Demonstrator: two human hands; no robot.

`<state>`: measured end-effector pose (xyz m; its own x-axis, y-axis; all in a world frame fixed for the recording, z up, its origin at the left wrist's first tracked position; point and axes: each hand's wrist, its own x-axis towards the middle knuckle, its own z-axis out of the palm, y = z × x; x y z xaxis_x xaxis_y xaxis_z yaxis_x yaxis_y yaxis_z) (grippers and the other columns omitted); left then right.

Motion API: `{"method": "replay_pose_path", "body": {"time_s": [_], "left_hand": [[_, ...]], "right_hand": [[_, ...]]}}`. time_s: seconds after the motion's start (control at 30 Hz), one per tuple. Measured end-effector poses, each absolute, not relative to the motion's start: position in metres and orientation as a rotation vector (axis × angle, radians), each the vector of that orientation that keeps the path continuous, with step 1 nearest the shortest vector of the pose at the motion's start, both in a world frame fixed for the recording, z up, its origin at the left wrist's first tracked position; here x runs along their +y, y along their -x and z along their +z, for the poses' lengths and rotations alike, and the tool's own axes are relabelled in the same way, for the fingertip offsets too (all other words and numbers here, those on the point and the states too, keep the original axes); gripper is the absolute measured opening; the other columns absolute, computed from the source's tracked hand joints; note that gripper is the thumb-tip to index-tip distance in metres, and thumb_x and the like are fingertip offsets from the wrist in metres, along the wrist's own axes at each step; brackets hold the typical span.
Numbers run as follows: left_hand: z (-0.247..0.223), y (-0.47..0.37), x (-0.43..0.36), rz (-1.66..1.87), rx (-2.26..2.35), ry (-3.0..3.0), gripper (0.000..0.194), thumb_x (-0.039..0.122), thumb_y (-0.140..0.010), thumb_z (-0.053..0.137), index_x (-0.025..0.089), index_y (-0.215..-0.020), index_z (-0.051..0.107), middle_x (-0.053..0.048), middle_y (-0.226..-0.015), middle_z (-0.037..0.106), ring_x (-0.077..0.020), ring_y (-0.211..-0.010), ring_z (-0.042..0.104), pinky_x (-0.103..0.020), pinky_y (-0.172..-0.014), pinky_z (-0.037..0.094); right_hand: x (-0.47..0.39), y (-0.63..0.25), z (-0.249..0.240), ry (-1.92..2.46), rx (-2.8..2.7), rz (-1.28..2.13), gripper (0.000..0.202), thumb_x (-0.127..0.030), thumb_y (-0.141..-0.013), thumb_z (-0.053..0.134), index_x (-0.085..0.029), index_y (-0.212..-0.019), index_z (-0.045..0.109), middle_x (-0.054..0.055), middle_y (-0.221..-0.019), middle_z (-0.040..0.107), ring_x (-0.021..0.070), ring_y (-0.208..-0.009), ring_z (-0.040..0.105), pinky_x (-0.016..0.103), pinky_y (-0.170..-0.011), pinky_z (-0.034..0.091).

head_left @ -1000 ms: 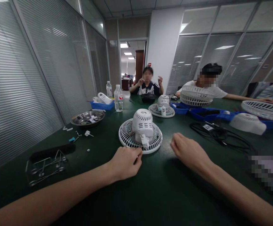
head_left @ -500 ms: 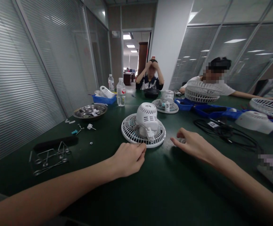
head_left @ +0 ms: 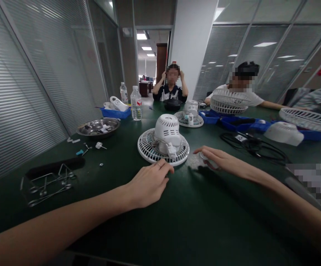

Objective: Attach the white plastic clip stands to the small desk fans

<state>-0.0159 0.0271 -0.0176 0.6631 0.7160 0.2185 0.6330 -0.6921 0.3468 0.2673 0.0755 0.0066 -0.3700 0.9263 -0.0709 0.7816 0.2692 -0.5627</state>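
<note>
A white fan head [head_left: 167,135] lies motor side up on its round slatted guard, with a pale plastic joint facing me. My left hand [head_left: 150,184] is at the near rim of the guard [head_left: 146,153], its fingers bent over the edge; the fingertips are partly hidden. To the right of the fan, my right hand [head_left: 218,159] curves its fingers and thumb around a clear, shiny round object [head_left: 203,156]. The hand covers most of that object, so its kind does not show.
At left are a metal bowl [head_left: 84,130] with small parts, a wire rack [head_left: 49,184], a blue screw-like piece [head_left: 79,152] and a nut [head_left: 101,164]. Bottles [head_left: 136,105], another fan [head_left: 190,114], blue trays [head_left: 232,125] and black cables [head_left: 256,147] lie farther off. Two people sit opposite.
The view has shifted, moving the scene left and up. My left hand reaches slightly further over the guard's rim. My right hand's fingers have straightened somewhat over the clear object.
</note>
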Motion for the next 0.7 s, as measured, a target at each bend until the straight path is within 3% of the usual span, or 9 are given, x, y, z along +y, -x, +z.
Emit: {"method": "replay_pose_path", "body": {"time_s": [0.1, 0.2, 0.33, 0.43, 0.7], "left_hand": [[-0.018, 0.013, 0.026, 0.526, 0.965, -2.697, 0.019, 0.014, -0.090, 0.047, 0.019, -0.108, 0.051, -0.003, -0.111, 0.054, -0.0156, -0.096, 0.054, -0.028, -0.079, 0.047], [-0.019, 0.011, 0.026, 0.540, 1.014, -2.701, 0.012, 0.020, -0.090, 0.050, 0.017, -0.101, 0.055, -0.004, -0.105, 0.057, -0.0171, -0.097, 0.053, -0.030, -0.081, 0.046], [-0.020, 0.011, 0.027, 0.538, 1.077, -2.668, 0.016, 0.024, -0.090, 0.052, 0.018, -0.104, 0.056, -0.004, -0.107, 0.058, -0.0185, -0.102, 0.052, -0.032, -0.086, 0.044], [-0.020, 0.011, 0.027, 0.514, 1.070, -2.672, 0.020, 0.025, -0.091, 0.050, 0.019, -0.109, 0.057, -0.004, -0.111, 0.058, -0.0180, -0.104, 0.052, -0.033, -0.089, 0.044], [-0.022, 0.010, 0.027, 0.505, 1.073, -2.774, 0.020, 0.021, -0.092, 0.045, 0.017, -0.105, 0.060, -0.006, -0.109, 0.057, -0.0188, -0.101, 0.052, -0.034, -0.089, 0.043]], "right_hand": [[0.063, -0.244, 0.019, 1.543, -2.338, 0.571, 0.048, -0.057, -0.092, 0.030, -0.022, -0.117, 0.050, 0.003, -0.081, 0.061, 0.0180, -0.071, 0.058, 0.029, -0.065, 0.043], [0.060, -0.231, 0.024, 1.600, -2.461, 0.265, 0.041, -0.053, -0.093, 0.030, -0.022, -0.111, 0.050, 0.003, -0.074, 0.060, 0.0186, -0.065, 0.056, 0.029, -0.060, 0.038], [0.064, -0.229, 0.027, 1.658, -2.629, 0.194, 0.037, -0.044, -0.096, 0.024, -0.021, -0.091, 0.051, 0.003, -0.066, 0.056, 0.0159, -0.052, 0.051, 0.028, -0.051, 0.032], [0.067, -0.231, 0.029, 1.652, -2.507, 0.039, 0.038, -0.043, -0.097, 0.020, -0.020, -0.088, 0.049, 0.003, -0.061, 0.054, 0.0147, -0.048, 0.048, 0.027, -0.049, 0.030], [0.067, -0.233, 0.018, 1.532, -2.679, 0.219, 0.035, -0.045, -0.097, 0.022, -0.022, -0.086, 0.047, 0.000, -0.059, 0.052, 0.0135, -0.046, 0.046, 0.026, -0.047, 0.029]]}}
